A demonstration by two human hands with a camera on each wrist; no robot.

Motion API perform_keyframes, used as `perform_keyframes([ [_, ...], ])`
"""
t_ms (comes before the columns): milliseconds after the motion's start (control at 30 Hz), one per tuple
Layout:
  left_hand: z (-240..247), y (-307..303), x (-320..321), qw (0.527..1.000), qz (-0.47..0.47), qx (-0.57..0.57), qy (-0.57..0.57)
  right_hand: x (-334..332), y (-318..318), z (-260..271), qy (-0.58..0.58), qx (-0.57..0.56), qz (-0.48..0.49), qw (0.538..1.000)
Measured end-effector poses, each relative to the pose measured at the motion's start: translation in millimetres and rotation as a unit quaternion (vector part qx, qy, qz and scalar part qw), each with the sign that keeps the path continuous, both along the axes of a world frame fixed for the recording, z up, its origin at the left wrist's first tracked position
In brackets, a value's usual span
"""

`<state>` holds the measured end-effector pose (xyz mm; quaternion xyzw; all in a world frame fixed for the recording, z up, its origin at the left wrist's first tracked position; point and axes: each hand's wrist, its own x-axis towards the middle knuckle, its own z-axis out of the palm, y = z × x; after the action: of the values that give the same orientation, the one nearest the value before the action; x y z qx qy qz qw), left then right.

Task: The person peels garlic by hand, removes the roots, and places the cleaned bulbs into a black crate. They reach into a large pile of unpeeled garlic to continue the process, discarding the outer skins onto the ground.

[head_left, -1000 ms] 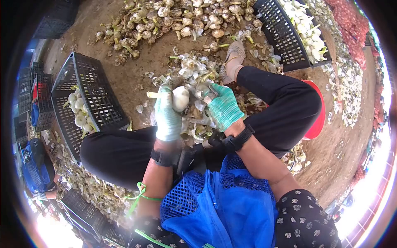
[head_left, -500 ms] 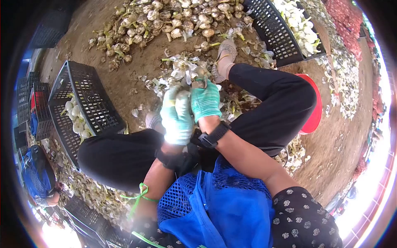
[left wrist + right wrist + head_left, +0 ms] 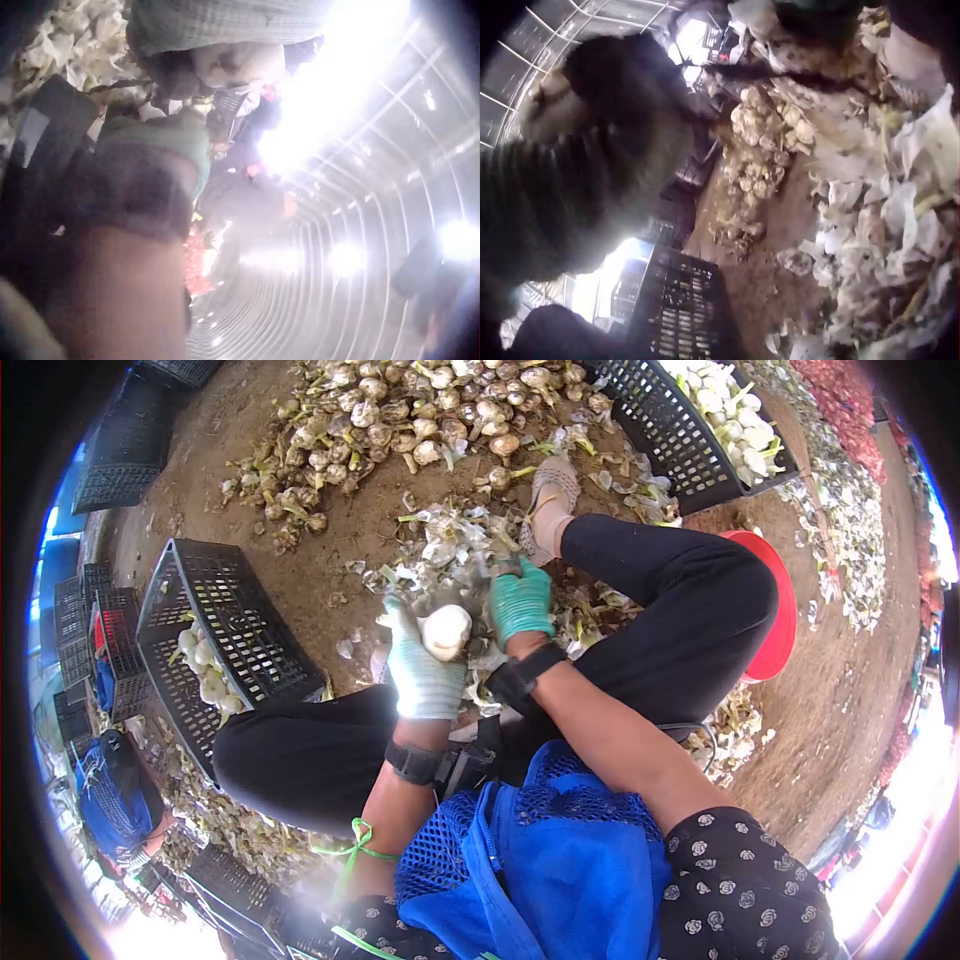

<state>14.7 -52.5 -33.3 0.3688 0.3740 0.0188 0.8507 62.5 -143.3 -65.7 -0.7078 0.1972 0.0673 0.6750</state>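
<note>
My gloved left hand (image 3: 425,675) grips a white, peeled garlic bulb (image 3: 446,632), its short stem sticking out toward the left. In the left wrist view the bulb (image 3: 240,64) shows under the pale glove. Beside it, just to the right and apart from the bulb, my gloved right hand (image 3: 522,600) has its fingers curled. It holds a thin, dark blade-like tool (image 3: 802,76), visible in the right wrist view; blur and the glove hide most of its grip. Loose garlic skins (image 3: 445,538) lie on the ground under and beyond both hands.
A pile of unpeeled garlic (image 3: 400,425) spreads at the far side. One black crate (image 3: 250,620) with peeled bulbs stands left; a fuller crate (image 3: 655,435) stands far right. A red bucket (image 3: 780,610) sits behind the bent right knee. Another person (image 3: 115,790) is at far left.
The hands came together over the bulb half a second ago and are now apart again. The bulb stays in the left hand, its stem looking shorter than a second ago.
</note>
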Motion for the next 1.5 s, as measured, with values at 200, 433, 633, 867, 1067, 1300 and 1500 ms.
perform_keyframes([
  [200, -18.3, 1.4, 29.2, 0.998, -0.017, -0.055, 0.021, 12.8, -14.2, 16.9, -0.086, -0.177, 0.342, 0.919],
  [433, -14.5, -12.0, 67.8, 0.973, -0.214, 0.077, -0.031, 108.2, -97.3, -18.0, 0.116, 0.275, 0.058, 0.953],
  [633, -62.5, -17.1, 117.0, 0.933, -0.286, 0.219, -0.001, 172.1, -162.6, 40.6, -0.174, 0.391, -0.234, 0.873],
  [867, -133.9, -34.9, 197.0, 0.567, -0.469, 0.677, 0.038, 112.8, -95.5, 0.2, 0.022, 0.169, -0.144, 0.975],
  [1067, -163.9, -62.2, 249.8, 0.413, -0.606, 0.677, 0.066, 101.3, -69.8, -33.5, 0.018, -0.171, 0.078, 0.982],
  [1300, -176.5, -37.3, 257.3, 0.575, -0.502, 0.643, 0.051, 99.5, -69.3, -58.8, 0.138, -0.019, -0.031, 0.990],
  [1500, -125.1, -18.9, 198.4, 0.679, -0.376, 0.629, 0.055, 95.0, -67.9, -60.2, 0.055, 0.106, -0.088, 0.989],
])
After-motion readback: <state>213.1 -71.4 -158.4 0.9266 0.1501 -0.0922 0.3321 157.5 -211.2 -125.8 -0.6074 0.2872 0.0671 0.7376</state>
